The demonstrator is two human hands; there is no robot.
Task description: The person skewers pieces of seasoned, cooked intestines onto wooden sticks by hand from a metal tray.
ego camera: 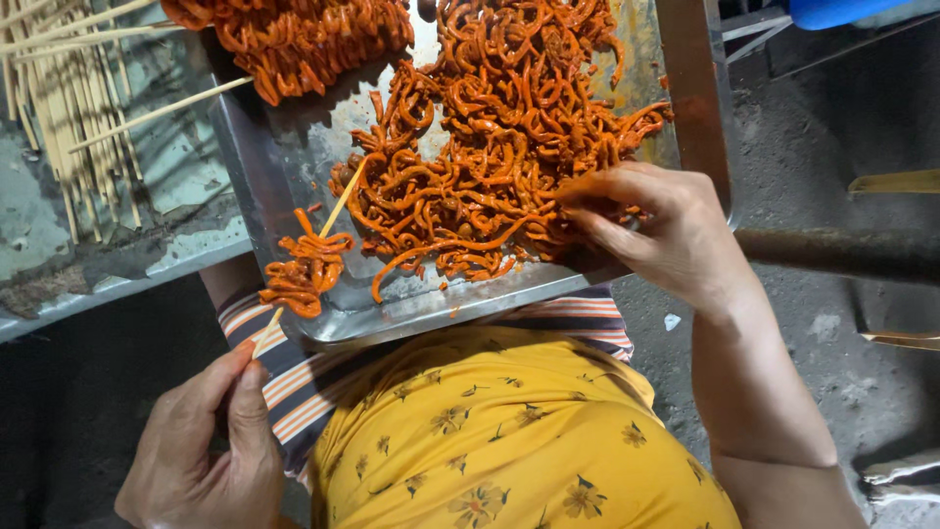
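Note:
My left hand (201,446) sits at the lower left and pinches the near end of a thin bamboo skewer (338,208). Orange-red marinated meat strips (304,269) are threaded in a bunch on the skewer's middle, over the tray's near left corner. My right hand (656,230) reaches into the big pile of orange-red strips (490,167) and pinches some strips at its right side. The pile lies in a metal tray (284,157) that rests on my lap.
Bare bamboo skewers (69,118) lie on a worn surface at the upper left. Finished loaded skewers (294,39) are stacked at the tray's far end. A dark pipe (842,253) runs along the concrete floor on the right.

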